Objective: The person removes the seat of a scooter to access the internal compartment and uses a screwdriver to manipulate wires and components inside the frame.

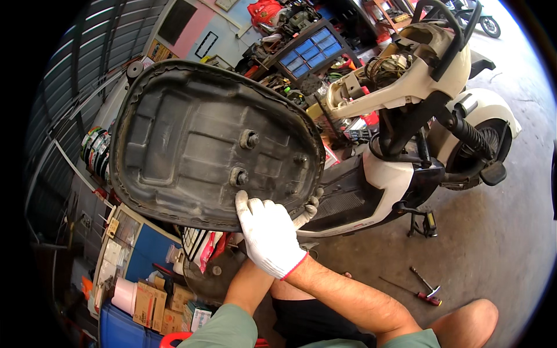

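Note:
A black scooter seat (197, 139) is held up with its moulded underside facing me. Two bolts with rubber rings stand out of its middle, the lower bolt (238, 177) nearest my hands. My left hand (307, 213) is gloved and mostly hidden behind the right one; its curled fingers grip the rim near the narrow end. Crossing over it, my right hand (270, 238) wears a white glove with a red cuff edge. Its index finger stretches onto the underside just below the lower bolt, while the other fingers lie bent near the rim.
A white scooter (386, 191) with its body opened stands to the right, wires (387, 69) exposed. On the floor lie a screwdriver (429, 298) and a T-handled tool (428, 282). Cardboard boxes (149, 304) and a blue bin (123, 325) are at lower left.

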A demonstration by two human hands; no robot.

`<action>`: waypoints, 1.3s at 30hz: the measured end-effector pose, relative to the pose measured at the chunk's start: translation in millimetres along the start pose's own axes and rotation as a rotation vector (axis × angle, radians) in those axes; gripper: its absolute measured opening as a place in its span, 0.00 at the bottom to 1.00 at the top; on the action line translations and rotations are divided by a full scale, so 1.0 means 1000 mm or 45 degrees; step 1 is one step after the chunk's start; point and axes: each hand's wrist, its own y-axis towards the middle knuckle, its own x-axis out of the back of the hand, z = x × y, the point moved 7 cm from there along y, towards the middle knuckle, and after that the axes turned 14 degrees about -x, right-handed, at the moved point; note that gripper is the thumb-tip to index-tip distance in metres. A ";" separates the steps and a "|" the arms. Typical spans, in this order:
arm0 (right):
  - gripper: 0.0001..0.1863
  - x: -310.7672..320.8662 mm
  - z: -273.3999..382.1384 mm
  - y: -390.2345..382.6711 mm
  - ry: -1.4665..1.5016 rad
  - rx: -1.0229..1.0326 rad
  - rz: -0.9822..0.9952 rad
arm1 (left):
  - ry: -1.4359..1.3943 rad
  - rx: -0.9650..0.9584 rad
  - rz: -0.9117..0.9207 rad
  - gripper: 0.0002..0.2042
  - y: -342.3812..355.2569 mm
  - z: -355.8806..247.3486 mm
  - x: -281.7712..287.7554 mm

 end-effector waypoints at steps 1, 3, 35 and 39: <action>0.37 -0.001 0.001 -0.001 0.001 -0.002 0.010 | 0.002 -0.003 -0.007 0.22 -0.001 -0.001 0.002; 0.36 -0.007 0.000 -0.001 0.007 -0.005 0.010 | 0.011 -0.009 -0.024 0.22 -0.004 -0.003 0.007; 0.45 -0.004 -0.011 0.001 -0.093 -0.030 0.035 | 0.035 -0.013 -0.016 0.23 -0.006 0.013 0.024; 0.37 0.001 -0.008 0.001 -0.079 0.019 -0.070 | 0.042 -0.003 -0.023 0.24 -0.008 0.013 0.027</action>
